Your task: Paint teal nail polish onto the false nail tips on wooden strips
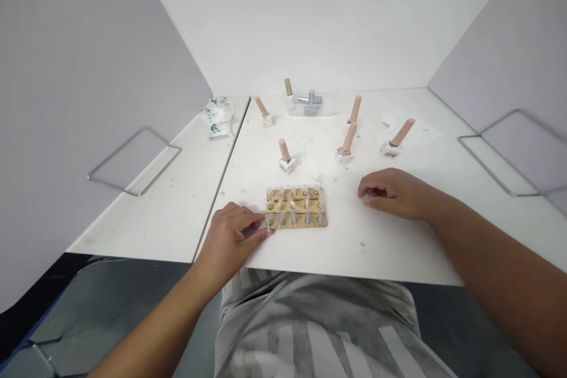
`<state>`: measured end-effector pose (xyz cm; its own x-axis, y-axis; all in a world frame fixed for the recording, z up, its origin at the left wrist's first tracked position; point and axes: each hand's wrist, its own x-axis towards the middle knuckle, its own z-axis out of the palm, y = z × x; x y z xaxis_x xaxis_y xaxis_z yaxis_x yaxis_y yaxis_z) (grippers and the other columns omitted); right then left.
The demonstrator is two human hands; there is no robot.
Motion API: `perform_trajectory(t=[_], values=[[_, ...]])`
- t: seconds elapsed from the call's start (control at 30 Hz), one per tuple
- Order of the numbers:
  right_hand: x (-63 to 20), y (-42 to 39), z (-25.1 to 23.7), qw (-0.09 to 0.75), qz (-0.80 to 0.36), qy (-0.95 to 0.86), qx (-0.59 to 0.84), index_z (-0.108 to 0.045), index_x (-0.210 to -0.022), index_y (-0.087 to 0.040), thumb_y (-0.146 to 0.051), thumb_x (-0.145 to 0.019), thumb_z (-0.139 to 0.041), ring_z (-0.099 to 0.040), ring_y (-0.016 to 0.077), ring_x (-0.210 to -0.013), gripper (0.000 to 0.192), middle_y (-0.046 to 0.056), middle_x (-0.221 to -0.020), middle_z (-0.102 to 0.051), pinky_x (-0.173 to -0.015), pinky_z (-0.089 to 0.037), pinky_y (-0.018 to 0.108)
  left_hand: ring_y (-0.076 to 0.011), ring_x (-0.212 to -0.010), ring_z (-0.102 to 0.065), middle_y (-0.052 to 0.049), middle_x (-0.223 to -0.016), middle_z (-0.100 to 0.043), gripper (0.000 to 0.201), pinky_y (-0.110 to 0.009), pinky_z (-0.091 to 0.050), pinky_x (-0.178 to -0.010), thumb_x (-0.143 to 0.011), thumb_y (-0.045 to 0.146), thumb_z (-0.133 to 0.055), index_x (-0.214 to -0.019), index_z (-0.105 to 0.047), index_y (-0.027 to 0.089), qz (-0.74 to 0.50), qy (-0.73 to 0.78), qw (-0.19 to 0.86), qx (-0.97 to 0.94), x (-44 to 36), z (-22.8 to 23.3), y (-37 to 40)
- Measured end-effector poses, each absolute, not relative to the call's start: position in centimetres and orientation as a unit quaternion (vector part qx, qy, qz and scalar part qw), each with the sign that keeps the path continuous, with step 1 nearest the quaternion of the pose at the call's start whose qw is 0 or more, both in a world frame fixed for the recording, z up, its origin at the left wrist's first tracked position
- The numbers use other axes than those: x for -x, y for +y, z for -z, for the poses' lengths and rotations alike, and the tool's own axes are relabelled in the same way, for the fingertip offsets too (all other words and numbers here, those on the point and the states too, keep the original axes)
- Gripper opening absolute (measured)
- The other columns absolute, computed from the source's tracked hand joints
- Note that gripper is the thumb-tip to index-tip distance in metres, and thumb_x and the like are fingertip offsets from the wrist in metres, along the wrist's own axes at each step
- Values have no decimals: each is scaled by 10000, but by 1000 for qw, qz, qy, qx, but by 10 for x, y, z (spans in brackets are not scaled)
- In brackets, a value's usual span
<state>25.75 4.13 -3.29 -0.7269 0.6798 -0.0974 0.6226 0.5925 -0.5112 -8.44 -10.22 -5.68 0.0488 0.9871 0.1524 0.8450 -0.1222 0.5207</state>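
Note:
A block of several tan strips (pixel 296 207) lies on the white table, bearing rows of clear false nail tips (pixel 293 220), some with greyish or silvery bases. At its near left corner, my left hand (pixel 234 230) pinches the end of the closest strip between thumb and forefinger. My right hand (pixel 394 192) rests on the table right of the block, fingers curled toward the thumb; whether something small is between them is hidden. Beyond the block stand nail polish bottles with peach caps, including one (pixel 287 162) at centre, one (pixel 345 153) right of it and another (pixel 392 146) farther right.
A clear plastic tray (pixel 328 107) at the back holds several more bottles. Another peach-capped bottle (pixel 266 119) stands left of it. Green-stained white tissue (pixel 219 117) lies at the back left. Metal wire frames (pixel 139 194) flank the table, and partition walls enclose it.

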Motion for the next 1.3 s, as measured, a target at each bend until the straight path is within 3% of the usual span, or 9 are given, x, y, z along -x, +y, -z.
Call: perform_trajectory(t=[0.2, 0.33, 0.5, 0.83, 1.03, 1.2, 1.3], values=[[-245, 34, 32, 30, -227, -913, 338, -674, -875, -186, -330, -793, -616, -544, 179, -625, 176, 20, -682, -623, -633, -381, 313, -243, -774, -599, -63, -753, -713, 184, -391, -470, -695, -855, 370, -640, -804, -731, 218, -250, 633, 142, -719, 83, 55, -102], [-231, 26, 33, 30, -211, -924, 318, -682, -946, -162, -466, -755, -728, -563, 215, -699, 362, 48, -744, -649, -730, -412, 371, -238, -756, -599, -55, -737, -695, 171, -397, -481, -700, -867, 364, -626, -841, -719, 223, -252, 623, 144, -726, 84, 54, -102], [-218, 21, 40, 63, -209, -929, 299, -686, -1019, -135, -374, -799, -729, -579, 244, -809, 327, 82, -828, -671, -828, -409, 430, -229, -738, -598, -54, -733, -672, 181, -400, -491, -693, -881, 349, -611, -945, -707, 210, -254, 614, 143, -733, 86, 53, -101], [-209, 12, 49, 105, -239, -936, 235, -727, -823, -178, -267, -850, -708, -551, 202, -769, 94, 31, -649, -655, -782, -416, 371, -245, -807, -594, -62, -794, -678, 200, -422, -478, -751, -878, 365, -624, -998, -719, 236, -239, 607, 153, -742, 90, 58, -105], [-209, 8, 50, 123, -232, -942, 209, -733, -807, -176, -272, -857, -701, -558, 203, -772, 112, 30, -632, -668, -779, -415, 375, -252, -835, -599, -65, -833, -670, 191, -428, -486, -781, -866, 361, -624, -987, -707, 239, -240, 603, 170, -742, 90, 54, -110], [-220, 16, 44, 151, -201, -938, 239, -703, -814, -165, -276, -898, -614, -526, 197, -713, 166, 42, -628, -623, -749, -430, 385, -260, -1015, -616, -94, -1077, -670, 265, -386, -536, -860, -899, 351, -565, -1130, -638, 243, -275, 624, 231, -694, 109, 51, -112], [-220, 21, 41, 168, -186, -928, 274, -701, -894, -138, -252, -927, -555, -527, 214, -719, 188, 65, -653, -621, -690, -443, 371, -240, -976, -634, -92, -1122, -675, 280, -358, -543, -843, -919, 352, -532, -1151, -630, 229, -256, 625, 250, -694, 120, 45, -99]])
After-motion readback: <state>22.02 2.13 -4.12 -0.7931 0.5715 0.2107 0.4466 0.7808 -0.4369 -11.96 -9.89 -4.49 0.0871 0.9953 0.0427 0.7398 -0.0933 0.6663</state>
